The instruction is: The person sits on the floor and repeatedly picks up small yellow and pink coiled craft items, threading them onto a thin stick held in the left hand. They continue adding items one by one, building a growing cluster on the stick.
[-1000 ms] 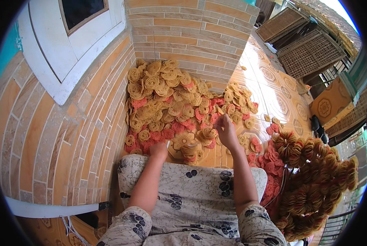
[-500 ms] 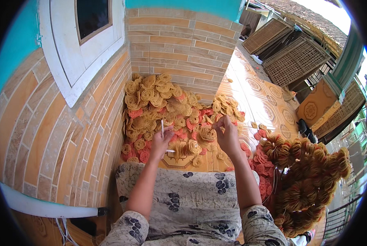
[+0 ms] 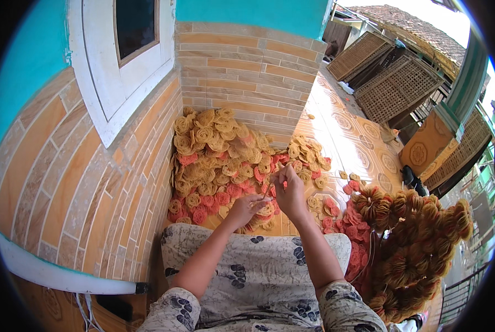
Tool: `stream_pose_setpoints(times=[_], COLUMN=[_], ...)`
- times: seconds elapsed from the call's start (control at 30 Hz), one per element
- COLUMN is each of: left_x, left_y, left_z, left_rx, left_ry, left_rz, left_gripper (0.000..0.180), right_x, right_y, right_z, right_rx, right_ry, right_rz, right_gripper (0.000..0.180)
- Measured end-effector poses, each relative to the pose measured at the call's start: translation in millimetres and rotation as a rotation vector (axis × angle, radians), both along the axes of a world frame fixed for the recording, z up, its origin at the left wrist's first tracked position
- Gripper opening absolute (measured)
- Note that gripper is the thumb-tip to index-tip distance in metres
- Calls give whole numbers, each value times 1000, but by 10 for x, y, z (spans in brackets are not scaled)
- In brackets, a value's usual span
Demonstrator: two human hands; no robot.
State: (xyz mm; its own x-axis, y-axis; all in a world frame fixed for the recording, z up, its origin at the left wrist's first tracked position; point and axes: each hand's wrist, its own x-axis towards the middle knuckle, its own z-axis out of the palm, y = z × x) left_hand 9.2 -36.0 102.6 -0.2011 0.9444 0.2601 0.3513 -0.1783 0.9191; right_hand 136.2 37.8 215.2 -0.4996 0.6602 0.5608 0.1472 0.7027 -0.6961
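Held in a fingertip pinch by the right hand [image 3: 288, 190]: a thin tan strip [image 3: 267, 191], between both hands, near tan coiled rosettes [image 3: 264, 212]. Cannot tell the grip of the left hand [image 3: 246, 210], close to the strip's lower end. Treat as probably light, flexible and easily kinked; take hold near an end

Whatever sits between your left hand [image 3: 246, 212] and right hand [image 3: 289, 192] is too small to tell. Your left hand partly hides a tan coil [image 3: 267, 211]. The lower edge cuts your sleeves [image 3: 173, 311]; the top edge crops the white door [image 3: 89, 61].
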Motion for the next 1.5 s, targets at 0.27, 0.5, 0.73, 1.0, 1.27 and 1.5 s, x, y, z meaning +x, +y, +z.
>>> stream_pose_setpoints(times=[0.27,0.5,0.73,1.0,1.27,1.5], left_x=[-242,-329,-60,-46,-214,-200], left_y=[-215,192,403,468,497,445], left_z=[221,-186,-953,-888,-867,-813], left_rx=[-228,-336,-520,-494,-343,-426], left_ry=[-186,-102,-278,-206,-332,-289], left_rz=[-23,-178,-220,-142,34,-5], left_gripper=[21,17,20,19,20,22], right_x=[191,504,666,621,125,116], right_y=[644,631,1138,1150,1000,1266], right_z=[-815,-2172,-2096,-1742,-2037,-1960], right_rx=[-568,121,-796,-962,50,-491], right_ry=[-125,-953,-386,-56,-763,-270], right_rz=[104,293,-253,27,-96,-202], right_gripper=[28,42,28,19,28,15])
